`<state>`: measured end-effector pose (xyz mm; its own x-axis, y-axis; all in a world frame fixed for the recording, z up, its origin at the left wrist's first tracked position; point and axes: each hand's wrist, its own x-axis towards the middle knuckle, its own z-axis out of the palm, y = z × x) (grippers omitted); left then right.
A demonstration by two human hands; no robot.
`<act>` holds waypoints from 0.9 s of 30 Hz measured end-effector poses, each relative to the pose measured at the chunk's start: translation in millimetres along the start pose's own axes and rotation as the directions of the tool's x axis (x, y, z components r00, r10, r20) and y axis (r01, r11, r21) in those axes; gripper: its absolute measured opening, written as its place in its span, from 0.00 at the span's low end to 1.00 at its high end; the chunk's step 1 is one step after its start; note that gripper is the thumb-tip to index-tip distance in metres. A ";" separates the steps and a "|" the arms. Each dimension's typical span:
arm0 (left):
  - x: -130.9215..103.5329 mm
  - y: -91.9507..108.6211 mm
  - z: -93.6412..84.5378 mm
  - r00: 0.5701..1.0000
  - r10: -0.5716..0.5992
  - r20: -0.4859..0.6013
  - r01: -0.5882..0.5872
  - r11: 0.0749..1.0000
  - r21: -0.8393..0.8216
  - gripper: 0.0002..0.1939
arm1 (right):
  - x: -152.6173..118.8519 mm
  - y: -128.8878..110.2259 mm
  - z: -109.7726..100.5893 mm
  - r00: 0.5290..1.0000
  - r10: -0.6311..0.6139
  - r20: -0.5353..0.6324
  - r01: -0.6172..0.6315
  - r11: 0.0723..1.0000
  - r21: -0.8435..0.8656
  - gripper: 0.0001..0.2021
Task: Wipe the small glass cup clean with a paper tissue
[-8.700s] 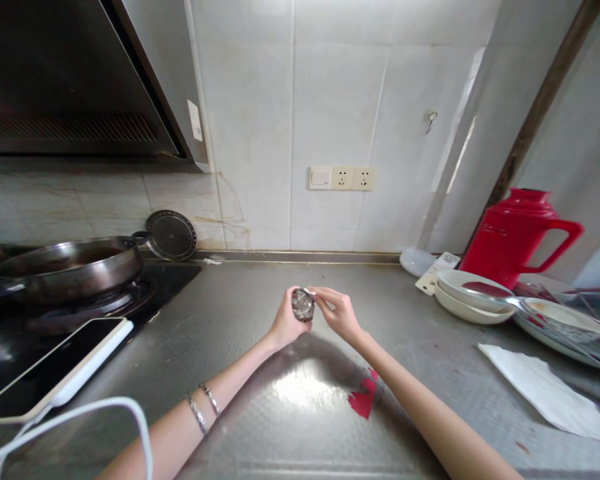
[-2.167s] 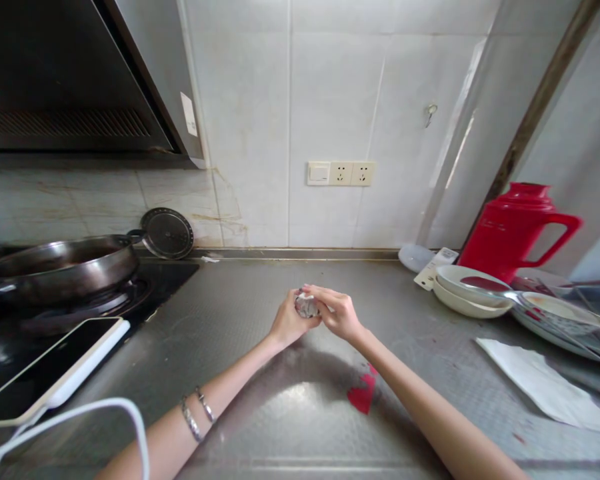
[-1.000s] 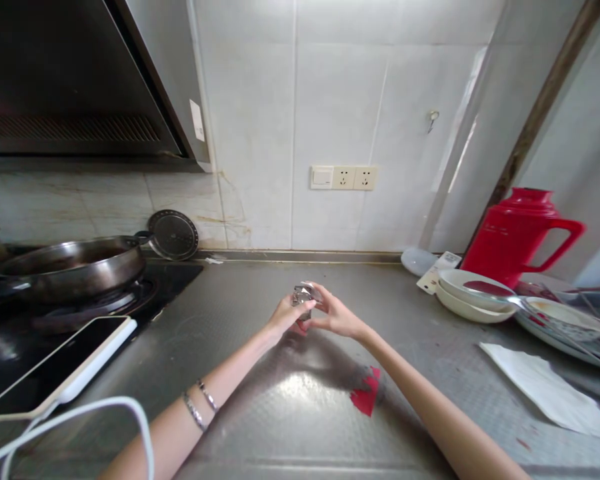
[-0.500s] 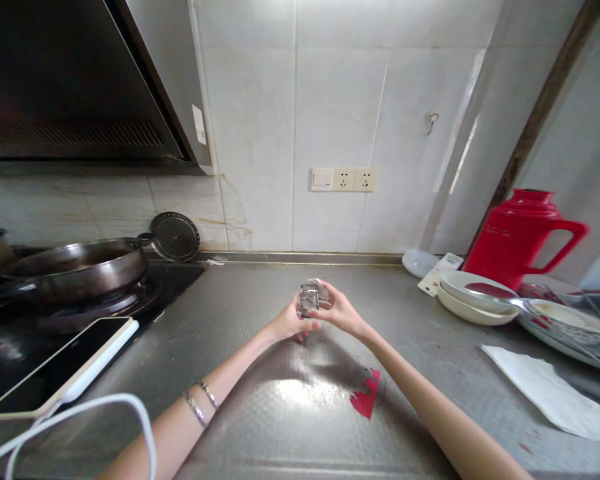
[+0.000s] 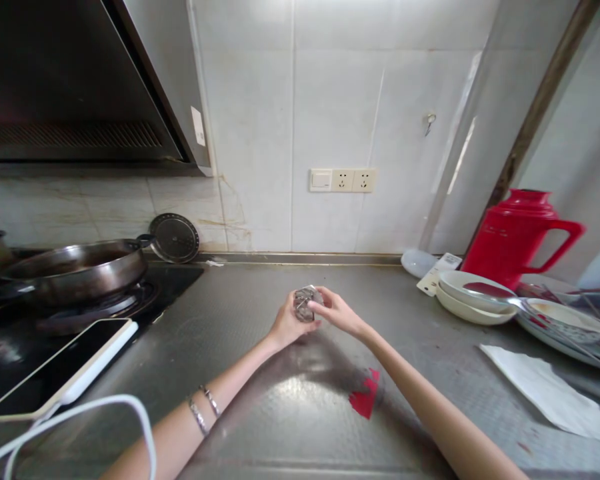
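Both hands meet around a small see-through container (image 5: 306, 304), held a little above the steel counter. It looks round and grey, with thin dark lines or pieces showing on its face; its exact kind is too small to tell. My left hand (image 5: 291, 323) is closed around the container's left side and underside. From the right, my right hand (image 5: 341, 312) grips it with the thumb across the front and fingers on the top edge. Parts of its right side are hidden by those fingers. A red torn patch (image 5: 365, 395) lies on the steel counter (image 5: 280, 427) below my right hand.
At left are a phone (image 5: 60, 367) with a white cable (image 5: 125, 399), a steel pan (image 5: 80, 267) on the hob and a round dark lid (image 5: 174, 239). Rightward stand a red thermos (image 5: 513, 233), stacked bowls (image 5: 473, 313), a patterned plate (image 5: 570, 333) and a white tissue (image 5: 545, 393).
The container has been tilted in my hands, so a round face now shows instead of its squarish side. My right thumb has come across its front, and both hands have stayed near the same spot.
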<state>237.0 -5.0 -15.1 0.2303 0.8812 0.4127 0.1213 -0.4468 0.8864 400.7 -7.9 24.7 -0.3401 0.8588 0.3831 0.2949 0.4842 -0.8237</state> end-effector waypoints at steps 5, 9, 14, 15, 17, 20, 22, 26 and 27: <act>-7.6 9.3 5.5 1.000 -0.018 0.002 0.018 0.996 0.084 0.37 | 3.3 5.5 -5.3 0.981 -0.095 -0.166 0.064 0.981 -0.183 0.21; -8.6 12.3 6.8 1.000 0.003 0.013 -0.004 0.993 0.118 0.37 | 5.2 8.4 -5.9 0.967 -0.101 -0.233 0.067 0.986 -0.150 0.18; -7.7 9.9 6.8 1.000 0.005 0.018 -0.008 0.991 0.134 0.39 | 3.1 4.3 -7.9 0.959 -0.144 -0.245 0.112 0.984 -0.140 0.18; -7.5 9.5 6.6 1.000 0.002 0.013 -0.004 0.991 0.131 0.38 | 2.3 3.2 -7.0 0.951 -0.171 -0.256 0.137 0.980 -0.145 0.18; -6.5 9.0 6.0 1.000 -0.007 0.004 0.007 0.993 0.122 0.37 | 0.4 1.1 -4.0 0.934 -0.236 -0.268 0.196 0.966 -0.169 0.16; -4.3 8.1 5.3 0.999 -0.027 -0.034 0.030 0.993 0.115 0.35 | -3.1 -2.6 1.5 0.897 -0.358 -0.258 0.300 0.924 -0.238 0.13; -2.8 6.9 5.1 0.997 -0.038 -0.067 0.046 0.992 0.116 0.35 | -5.4 -4.8 4.2 0.869 -0.435 -0.237 0.369 0.888 -0.275 0.12; -1.7 4.3 4.8 0.994 -0.061 -0.093 0.072 0.989 0.128 0.36 | -7.2 -6.8 5.4 0.845 -0.502 -0.182 0.445 0.850 -0.281 0.10; -1.9 4.1 4.6 0.995 -0.054 -0.082 0.064 0.990 0.129 0.36 | -6.7 -6.5 5.0 0.849 -0.493 -0.189 0.436 0.856 -0.277 0.10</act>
<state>241.6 -9.3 -13.3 0.1437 0.9136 0.3803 0.2596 -0.4056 0.8764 396.7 -17.7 25.4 -0.2655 0.5221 0.8105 0.3519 0.8352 -0.4227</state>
